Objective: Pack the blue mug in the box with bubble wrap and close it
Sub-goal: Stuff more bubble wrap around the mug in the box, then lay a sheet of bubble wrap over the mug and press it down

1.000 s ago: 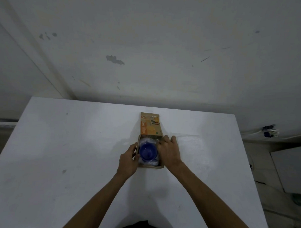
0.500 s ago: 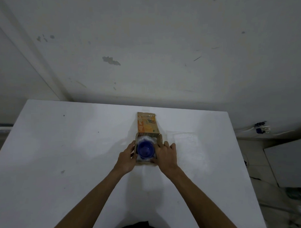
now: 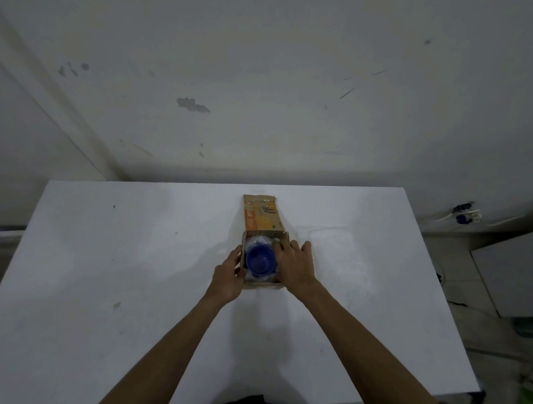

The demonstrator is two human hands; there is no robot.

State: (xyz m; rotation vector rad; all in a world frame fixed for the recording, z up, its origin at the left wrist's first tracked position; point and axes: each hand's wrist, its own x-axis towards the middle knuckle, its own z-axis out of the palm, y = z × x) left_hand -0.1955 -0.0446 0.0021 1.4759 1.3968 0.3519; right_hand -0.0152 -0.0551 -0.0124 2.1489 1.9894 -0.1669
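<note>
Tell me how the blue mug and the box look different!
The blue mug is round and deep blue; the box is square-cornered brown cardboard with an orange printed flap. The mug sits inside, with bubble wrap around it, while the box stands on the white table and holds it. The left hand and right hand rest on the box's sides, not on the mug. Both are open at the top.

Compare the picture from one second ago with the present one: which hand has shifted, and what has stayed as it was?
The right hand has spread its fingers wider over the right wall of the box. The left hand still rests against the left wall. The blue mug stays inside with bubble wrap, and the lid flap stays open.
</note>
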